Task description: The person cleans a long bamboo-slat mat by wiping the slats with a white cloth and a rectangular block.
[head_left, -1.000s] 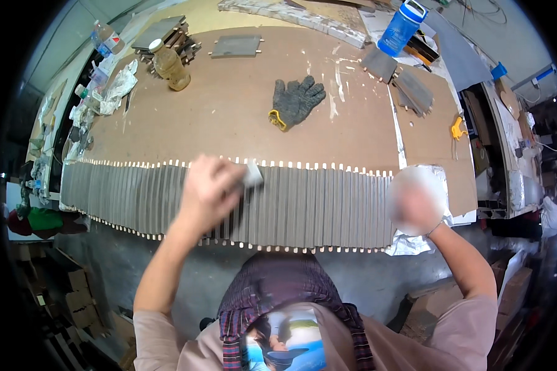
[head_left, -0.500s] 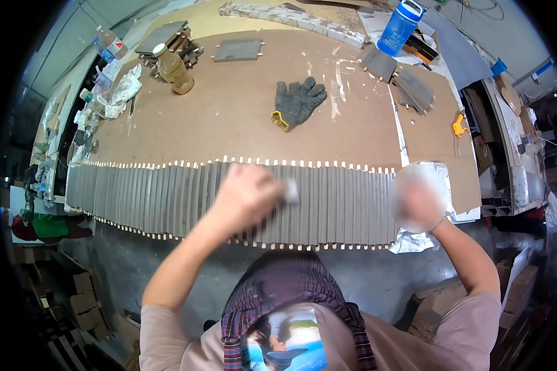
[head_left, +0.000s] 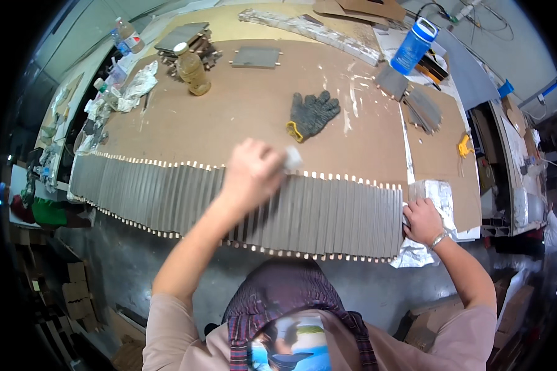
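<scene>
A long row of grey flat strips [head_left: 167, 191] with pale pegs at both ends lies across the near edge of a brown table [head_left: 229, 117]. My left hand [head_left: 250, 173] is over the row's far edge near its middle, closed on a small pale pad or cloth [head_left: 292, 159] that touches the strips. My right hand [head_left: 422, 221] rests curled at the row's right end, on crinkled clear plastic wrap [head_left: 436, 195]; I cannot tell whether it grips anything.
A pair of dark grey work gloves [head_left: 312, 113] lies behind the row. A blue bottle [head_left: 414, 46], an amber bottle [head_left: 192, 69], loose grey plates [head_left: 424, 108], a yellow tool [head_left: 464, 146] and crumpled plastic [head_left: 133, 89] sit farther back. Cardboard boxes are on the floor at left.
My left hand has swept rightward along the far edge of the strip row with the pale pad. My right hand has stayed at the row's right end.
</scene>
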`<state>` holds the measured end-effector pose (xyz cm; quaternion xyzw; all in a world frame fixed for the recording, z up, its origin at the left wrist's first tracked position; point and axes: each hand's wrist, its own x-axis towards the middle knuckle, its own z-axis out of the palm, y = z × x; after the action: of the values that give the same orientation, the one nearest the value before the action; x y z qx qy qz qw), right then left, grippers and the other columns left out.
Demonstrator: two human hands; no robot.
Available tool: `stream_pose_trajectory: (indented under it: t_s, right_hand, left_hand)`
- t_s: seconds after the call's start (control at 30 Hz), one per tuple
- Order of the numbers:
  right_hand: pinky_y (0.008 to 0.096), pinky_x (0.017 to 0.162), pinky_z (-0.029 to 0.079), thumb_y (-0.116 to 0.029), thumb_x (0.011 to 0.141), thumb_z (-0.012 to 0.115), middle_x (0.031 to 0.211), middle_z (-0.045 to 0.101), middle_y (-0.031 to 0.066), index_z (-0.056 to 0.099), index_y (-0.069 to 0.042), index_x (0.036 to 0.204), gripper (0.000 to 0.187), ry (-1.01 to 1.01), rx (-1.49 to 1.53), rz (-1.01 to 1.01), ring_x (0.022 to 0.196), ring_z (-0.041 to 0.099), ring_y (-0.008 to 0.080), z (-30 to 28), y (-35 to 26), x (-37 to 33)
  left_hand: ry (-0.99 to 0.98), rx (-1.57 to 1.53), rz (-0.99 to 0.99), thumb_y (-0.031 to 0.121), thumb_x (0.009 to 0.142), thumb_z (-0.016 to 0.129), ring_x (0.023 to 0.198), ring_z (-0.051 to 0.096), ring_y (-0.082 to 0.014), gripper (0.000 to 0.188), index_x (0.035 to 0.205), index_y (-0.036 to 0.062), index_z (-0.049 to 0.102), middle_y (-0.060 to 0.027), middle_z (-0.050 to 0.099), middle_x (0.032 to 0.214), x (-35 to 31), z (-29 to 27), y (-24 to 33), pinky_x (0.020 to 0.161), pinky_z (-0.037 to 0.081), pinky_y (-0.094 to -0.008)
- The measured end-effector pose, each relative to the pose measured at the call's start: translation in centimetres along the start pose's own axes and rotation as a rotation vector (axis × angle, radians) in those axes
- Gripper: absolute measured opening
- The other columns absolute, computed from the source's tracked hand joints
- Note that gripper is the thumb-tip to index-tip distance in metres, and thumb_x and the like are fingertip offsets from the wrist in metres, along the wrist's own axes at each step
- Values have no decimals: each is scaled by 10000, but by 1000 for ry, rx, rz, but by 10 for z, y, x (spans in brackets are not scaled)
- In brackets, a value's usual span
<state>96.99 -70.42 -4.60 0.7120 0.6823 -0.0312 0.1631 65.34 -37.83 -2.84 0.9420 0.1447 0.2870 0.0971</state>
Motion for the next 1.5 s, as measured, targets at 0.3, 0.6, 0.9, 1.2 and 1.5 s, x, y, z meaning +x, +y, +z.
stream_pose_trajectory:
  t_s: [0.3,0.6,0.9,1.2,1.5]
  right_hand:
    - [500,999,389,-300,652,789,1000,624,172,658,-12,1086,537,-59,40,89,1068,547,354,28,2,-15]
    - [570,1049,411,-270,776,732,1455,476,263,608,19,1253,571,-314,41,91,1288,473,464,-22,-11,7]
    - [568,1035,420,-264,749,754,1463,474,277,634,17,1204,548,-180,33,35,1311,445,490,-12,-11,3]
    - [496,928,445,-335,682,774,1016,628,191,690,-45,943,399,42,-12,-4,1016,589,375,39,12,-4]
    - [499,877,473,-61,617,744,863,609,179,637,-2,866,277,250,53,-108,846,588,363,73,30,-18]
  left_hand:
    - [58,-21,28,195,708,685,855,566,-321,202,855,63,645,-123,582,814,18,44,30,722,450,-453]
    - [122,-39,-21,178,708,684,876,562,-294,174,836,67,641,-112,573,849,-14,39,29,731,443,-411]
    - [226,22,-173,125,707,679,846,555,-312,171,867,71,650,-123,560,828,-39,4,1,716,455,-437]
    - [265,173,-553,83,707,707,800,605,-362,122,802,30,652,-192,625,842,-73,-23,-68,700,508,-472]
    - [146,167,-308,68,656,719,887,623,-337,220,870,89,672,-111,648,864,-78,-54,-51,757,503,-458]
